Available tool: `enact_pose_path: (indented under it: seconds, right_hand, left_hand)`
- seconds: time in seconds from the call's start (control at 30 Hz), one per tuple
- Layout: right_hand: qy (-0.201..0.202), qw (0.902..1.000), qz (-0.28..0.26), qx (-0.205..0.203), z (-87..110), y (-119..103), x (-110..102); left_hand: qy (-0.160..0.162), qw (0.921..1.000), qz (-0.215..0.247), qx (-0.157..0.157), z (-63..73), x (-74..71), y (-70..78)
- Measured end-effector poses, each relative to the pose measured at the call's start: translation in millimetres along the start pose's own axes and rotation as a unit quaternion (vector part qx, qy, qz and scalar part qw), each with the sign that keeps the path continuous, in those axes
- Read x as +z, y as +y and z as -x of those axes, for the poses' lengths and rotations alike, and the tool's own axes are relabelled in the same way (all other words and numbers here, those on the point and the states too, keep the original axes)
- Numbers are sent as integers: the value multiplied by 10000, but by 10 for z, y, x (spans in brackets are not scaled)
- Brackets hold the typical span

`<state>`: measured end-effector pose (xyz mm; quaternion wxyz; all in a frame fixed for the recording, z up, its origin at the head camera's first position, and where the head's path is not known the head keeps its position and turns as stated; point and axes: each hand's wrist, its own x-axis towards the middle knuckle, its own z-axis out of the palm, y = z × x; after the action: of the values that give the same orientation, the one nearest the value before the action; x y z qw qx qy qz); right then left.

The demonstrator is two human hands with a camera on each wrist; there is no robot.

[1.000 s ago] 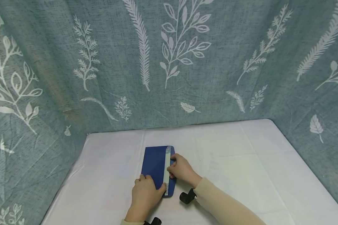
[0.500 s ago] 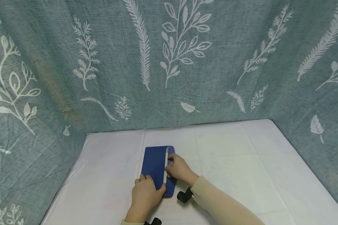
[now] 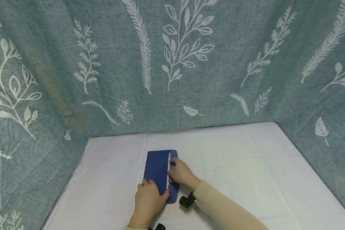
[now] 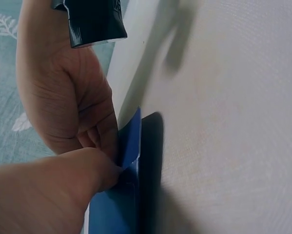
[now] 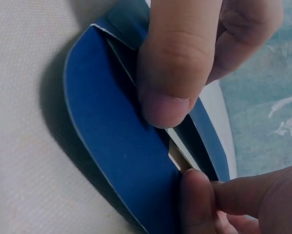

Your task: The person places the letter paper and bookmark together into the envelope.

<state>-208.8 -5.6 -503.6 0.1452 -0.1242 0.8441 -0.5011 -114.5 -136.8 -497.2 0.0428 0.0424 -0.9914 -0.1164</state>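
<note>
A dark blue paper envelope (image 3: 157,167) with its flap (image 5: 116,136) folded out to the right lies on the white-covered table. A narrow edge of a pale sheet (image 3: 169,166) shows at the envelope's mouth; the rest of it is hidden inside. With thumb and forefinger my right hand (image 3: 182,172) pinches that sheet edge, as the right wrist view shows up close. My left hand (image 3: 149,199) holds the envelope's near end, its fingers bent on the left and its thumb (image 4: 99,170) pressed at the mouth edge. Both hands nearly meet along the mouth.
The white tablecloth (image 3: 233,166) has faint creases and spreads around the envelope. A grey-green curtain (image 3: 118,64) with white leaf prints hangs along the back and sides. Black wrist devices (image 3: 187,200) sit under both sleeves, close above the cloth.
The pale sheet has slid left into the envelope, its visible strip shrinking from wide with patterned ends to a thin line. My right hand moved slightly left with it; my left hand stayed.
</note>
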Motion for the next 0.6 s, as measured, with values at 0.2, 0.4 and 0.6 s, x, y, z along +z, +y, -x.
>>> enact_pose_path:
  seconds: [0.2,0.4,0.6]
  right_hand:
    - [-39,9999,84,-93,18,-19,-5]
    - [-110,9999,10,-33,26,-30,-16]
    - [-149,9998,-153,23,23,-16,-15]
  left_hand:
    - [56,10000,-70,-35,10,-11,29]
    - [157,9998,-103,-5,16,-7,47]
    - [344,9991,-234,117,16,14,44]
